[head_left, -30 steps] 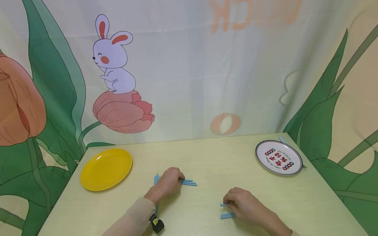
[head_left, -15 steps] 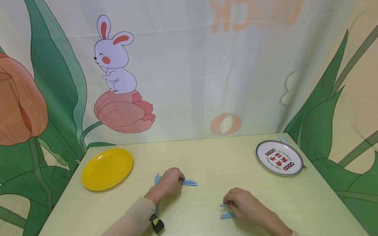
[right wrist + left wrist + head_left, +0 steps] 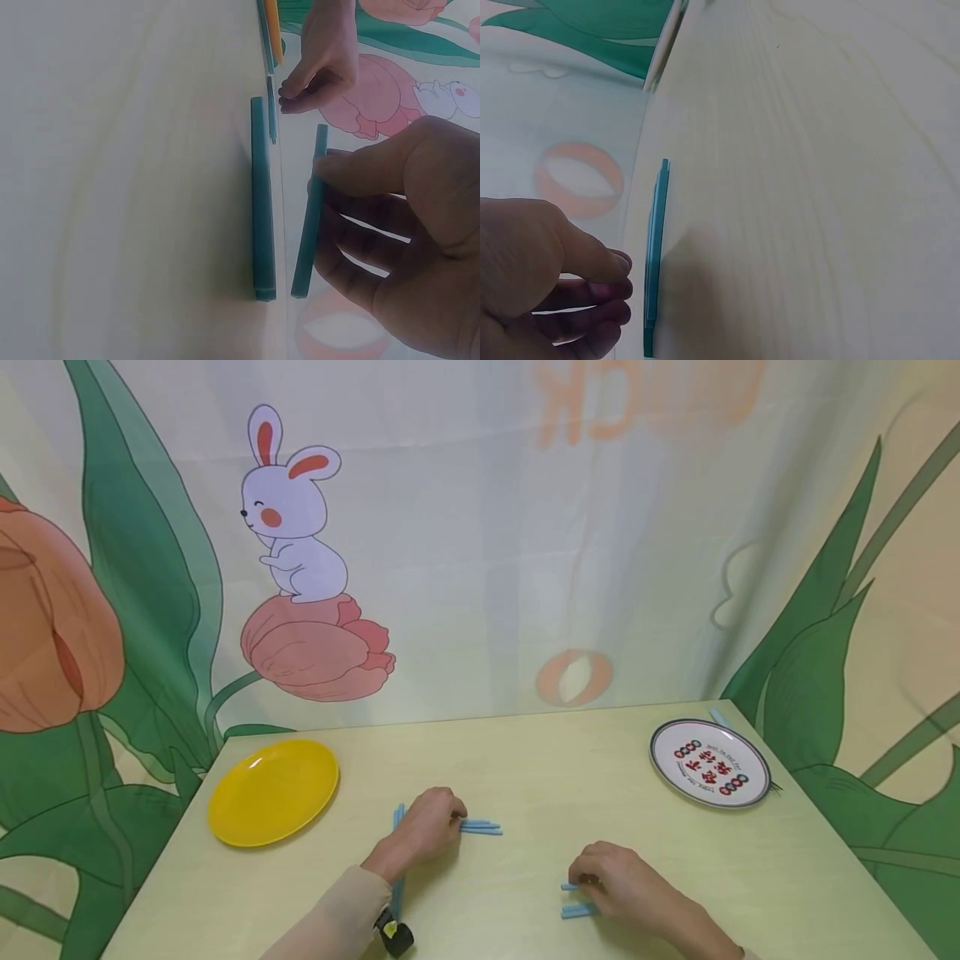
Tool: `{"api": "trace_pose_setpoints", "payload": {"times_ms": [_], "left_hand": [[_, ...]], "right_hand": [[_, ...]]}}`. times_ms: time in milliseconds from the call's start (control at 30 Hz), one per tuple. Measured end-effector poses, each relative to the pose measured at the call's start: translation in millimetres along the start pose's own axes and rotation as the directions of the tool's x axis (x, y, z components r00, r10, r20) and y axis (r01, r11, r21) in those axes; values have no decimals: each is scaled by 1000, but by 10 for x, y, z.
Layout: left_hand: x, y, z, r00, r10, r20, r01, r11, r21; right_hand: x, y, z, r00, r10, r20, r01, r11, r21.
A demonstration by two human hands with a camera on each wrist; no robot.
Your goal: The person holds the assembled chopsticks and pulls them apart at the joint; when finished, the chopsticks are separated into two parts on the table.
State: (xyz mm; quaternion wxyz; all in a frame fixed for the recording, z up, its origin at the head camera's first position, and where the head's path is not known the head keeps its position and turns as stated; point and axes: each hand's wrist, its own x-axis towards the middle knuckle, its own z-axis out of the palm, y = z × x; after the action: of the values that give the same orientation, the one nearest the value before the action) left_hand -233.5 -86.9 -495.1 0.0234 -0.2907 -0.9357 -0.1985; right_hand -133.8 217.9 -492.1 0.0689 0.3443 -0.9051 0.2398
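My right hand (image 3: 626, 881) pinches a blue stick (image 3: 309, 217) between thumb and fingers, raised off the table. Below it lie more blue sticks (image 3: 576, 911), side by side and apart from the held one. My left hand (image 3: 422, 828) hovers at a small bunch of blue sticks (image 3: 483, 827) laid crosswise on the table. In the left wrist view its thumb and loosely curled fingers stand just beside that bunch (image 3: 656, 255), with nothing visible between them. Another group of blue sticks (image 3: 399, 817) points away from me, partly hidden under the left wrist and forearm.
A yellow plate (image 3: 273, 793) stands at the table's back left. At the back right is a white plate (image 3: 667, 772) with red lettering, and a light blue object (image 3: 717, 717) shows behind it. A printed curtain (image 3: 480, 568) hangs along the far edge.
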Motion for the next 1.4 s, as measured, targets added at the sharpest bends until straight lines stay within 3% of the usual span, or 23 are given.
{"api": "trace_pose_setpoints", "payload": {"times_ms": [200,433,800,1233,1400], "left_hand": [[-61,-3,-29,1000,4,-21,-4,1000,-3],[-164,-14,-57,995,25,-95,-25,1000,2],[-328,43,-47,993,-71,-92,69,997,-22],[-601,49,-1,982,-131,-136,130,991,-17],[-687,72,-6,980,-157,-124,157,988,-11]], "right_hand": [[-8,0,26,999,-41,-20,41,999,2],[-7,3,29,998,-57,-30,57,998,-3],[-10,-3,14,999,-2,38,1,1000,15],[5,9,-17,989,42,139,-45,999,17],[14,8,-14,986,45,158,-47,999,9]]}}
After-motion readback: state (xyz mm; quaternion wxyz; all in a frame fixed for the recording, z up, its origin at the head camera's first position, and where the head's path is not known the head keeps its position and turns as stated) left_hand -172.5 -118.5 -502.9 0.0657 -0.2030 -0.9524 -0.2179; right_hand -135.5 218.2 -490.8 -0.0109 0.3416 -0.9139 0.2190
